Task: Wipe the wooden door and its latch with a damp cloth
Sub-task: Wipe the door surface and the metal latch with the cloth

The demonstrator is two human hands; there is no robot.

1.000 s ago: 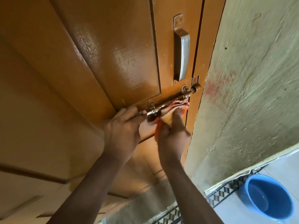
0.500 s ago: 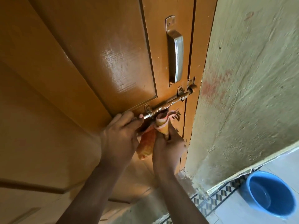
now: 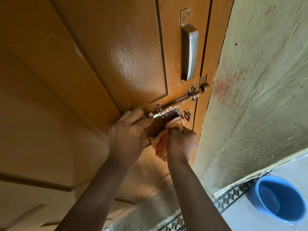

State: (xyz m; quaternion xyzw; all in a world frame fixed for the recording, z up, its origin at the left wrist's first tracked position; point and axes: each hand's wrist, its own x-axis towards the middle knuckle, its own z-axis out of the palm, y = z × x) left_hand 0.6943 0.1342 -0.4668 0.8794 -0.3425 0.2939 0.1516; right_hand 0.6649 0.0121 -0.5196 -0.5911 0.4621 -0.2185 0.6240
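Since the earlier frames, our right hand has drawn the cloth down off the bolt of the latch, so the cloth now sits just below the latch plate instead of against the bolt. Our left hand has stayed at the left end of the bolt, and the bolt's far end stays at the staple on the frame.

Hand states: the left hand is closed, thumb and fingers pinching the bright metal end of the bolt. The right hand is closed around the bunched cloth, pressing it toward the door.

Step in hand, as we judge it: latch cleaning, with the cloth now on the underside of the latch and the door face just beneath it. The next move calls for us to carry the cloth back up along the bolt and its brackets, holding the bolt steady with the left hand so that it does not slide or rotate under pressure.

Condition of the task items: the latch is a brown-painted sliding bolt with chipped paint showing pale flecks; it runs diagonally in this view, below the metal pull handle. The door is glossy orange-brown paneled wood. The cloth is orange with paler patches, crumpled; we cannot confirm dampness by sight. A blue basin stands on the floor, well apart.
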